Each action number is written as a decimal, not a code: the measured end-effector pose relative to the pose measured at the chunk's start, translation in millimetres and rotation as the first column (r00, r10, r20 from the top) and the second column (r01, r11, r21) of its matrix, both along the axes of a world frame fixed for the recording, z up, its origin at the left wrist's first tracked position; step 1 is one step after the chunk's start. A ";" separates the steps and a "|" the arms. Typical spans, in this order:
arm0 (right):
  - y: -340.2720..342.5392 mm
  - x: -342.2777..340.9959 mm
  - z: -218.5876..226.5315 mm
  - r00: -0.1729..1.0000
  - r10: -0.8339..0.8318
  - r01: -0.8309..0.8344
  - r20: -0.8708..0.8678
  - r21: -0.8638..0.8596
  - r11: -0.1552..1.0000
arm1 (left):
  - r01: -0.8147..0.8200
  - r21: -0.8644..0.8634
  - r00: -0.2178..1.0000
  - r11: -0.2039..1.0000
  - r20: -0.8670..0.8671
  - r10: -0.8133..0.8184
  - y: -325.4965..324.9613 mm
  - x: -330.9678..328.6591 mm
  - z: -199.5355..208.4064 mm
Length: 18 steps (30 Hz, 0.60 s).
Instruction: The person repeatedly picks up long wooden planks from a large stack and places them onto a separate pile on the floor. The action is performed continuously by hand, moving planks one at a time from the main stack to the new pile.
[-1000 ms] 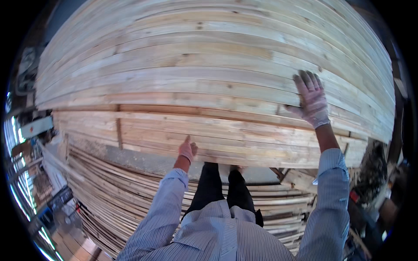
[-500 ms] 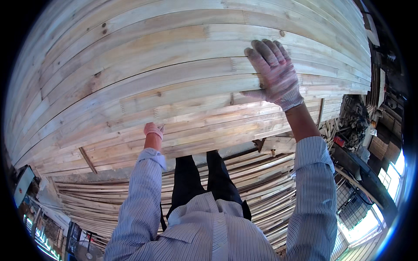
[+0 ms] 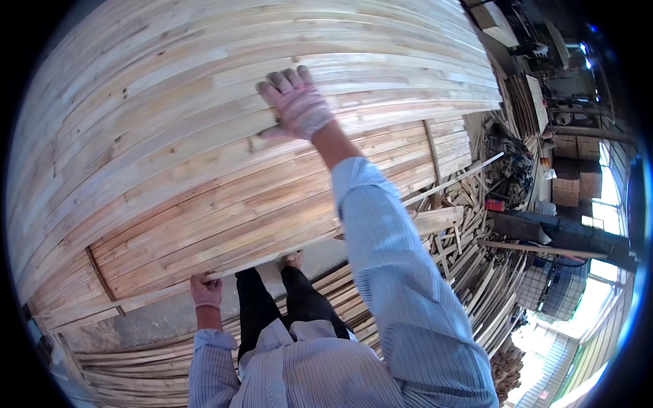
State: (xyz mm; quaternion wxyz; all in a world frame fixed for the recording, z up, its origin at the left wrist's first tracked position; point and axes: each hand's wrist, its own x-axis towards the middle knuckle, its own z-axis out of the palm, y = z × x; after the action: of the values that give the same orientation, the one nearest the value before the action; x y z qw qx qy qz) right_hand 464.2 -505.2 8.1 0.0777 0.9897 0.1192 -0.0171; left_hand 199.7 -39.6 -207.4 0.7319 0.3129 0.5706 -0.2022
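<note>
Crosspiece (image 3: pixel 102 275): narrow, brown, laid across the lower boards (image 3: pixel 231 228) toward their left end; a likely snag, best skirted.
Upper boards (image 3: pixel 156 102): long, pale, knotted, side by side, beyond the lower boards and apparently a level higher; wide across the view, running well past the right hand (image 3: pixel 297 107) on both sides.
Left hand (image 3: pixel 205 291): pink-gloved, curled at the near edge of the lower boards; pinching that edge or merely resting against it, cannot tell. Safest with fingertips clear of any gap between layers.
Legs (image 3: pixel 253 299): dark-trousered, just beside the near edge, with loose slats (image 3: pixel 149 370) close by on the floor (image 3: pixel 153 323); firm footing advisable for so long a reach.
Right hand: also pink-gloved, palm down over the upper boards, spread wide, gripping nothing. Probably best with weight shared between palm and fingers, and any sliding along the grain, not across it.
Right sleeve (image 3: pixel 401 272): striped, slanting up and leftward; a sidestep probably better than stretching farther.
Pale strip (image 3: pixel 459 178): thin, jutting past the sleeve toward the scrap heap (image 3: pixel 452 248); joined to anything behind the sleeve or not, cannot tell.
</note>
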 end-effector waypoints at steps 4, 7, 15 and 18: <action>25.5 -69.5 -13.4 0.985 -0.163 0.164 0.064 -0.005 0.986 | -0.064 -0.013 0.998 0.998 -0.008 0.064 20.3 -35.4 16.0; 78.1 -190.5 -9.0 0.994 -0.095 0.106 -0.052 0.308 0.945 | -0.195 -0.133 0.970 0.972 0.123 0.211 51.3 -68.4 -11.1; 5.4 -458.5 21.5 0.960 -0.055 0.144 -0.276 0.316 0.938 | -0.233 -0.203 0.874 0.951 0.384 0.296 41.4 -100.7 28.3; -63.0 -507.7 27.8 0.933 -0.233 0.294 -0.273 0.211 0.932 | -0.097 -0.421 0.713 0.902 0.603 0.358 59.0 -123.1 18.6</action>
State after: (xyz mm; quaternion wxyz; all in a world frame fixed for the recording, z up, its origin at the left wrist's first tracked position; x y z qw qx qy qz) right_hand -43.5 -568.1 35.9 -0.0650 0.9889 -0.0058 -0.1337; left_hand 76.6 19.5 -188.8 0.9505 0.1512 0.2582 -0.0838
